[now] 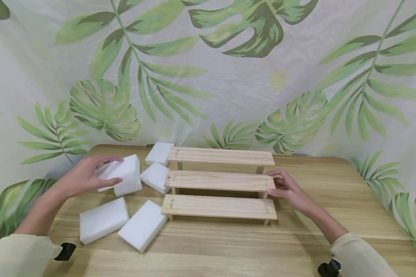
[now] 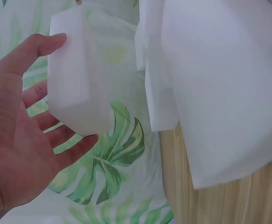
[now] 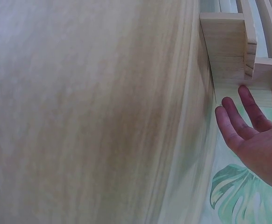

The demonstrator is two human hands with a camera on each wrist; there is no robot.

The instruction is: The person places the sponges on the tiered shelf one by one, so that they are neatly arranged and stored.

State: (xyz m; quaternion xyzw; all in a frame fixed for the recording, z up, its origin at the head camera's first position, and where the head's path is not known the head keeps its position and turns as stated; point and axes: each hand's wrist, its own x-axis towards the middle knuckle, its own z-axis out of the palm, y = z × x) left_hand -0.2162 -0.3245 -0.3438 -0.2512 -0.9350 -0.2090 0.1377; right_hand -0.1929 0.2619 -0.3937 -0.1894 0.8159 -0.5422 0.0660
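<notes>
At the left of the head view, my left hand (image 1: pixel 84 173) grips a white foam block (image 1: pixel 112 171) between thumb and fingers, above the table. The left wrist view shows the thumb on one face of this foam block (image 2: pixel 70 70) and the fingertips around its other side. A three-step wooden display stand (image 1: pixel 216 181) stands mid-table. My right hand (image 1: pixel 291 192) pinches the right end of its middle step with thumb and index finger. In the right wrist view, the other fingers (image 3: pixel 229 123) extend beside the stand (image 3: pixel 225 39), and the thumb is out of view.
White foam blocks lie left of the stand: one at the back (image 1: pixel 159 153), one tilted at the stand's side (image 1: pixel 156 177), and two in front, a left one (image 1: pixel 104 219) and a right one (image 1: pixel 143 225). A leaf-patterned curtain (image 1: pixel 228 84) hangs behind the wooden table (image 1: pixel 228 250).
</notes>
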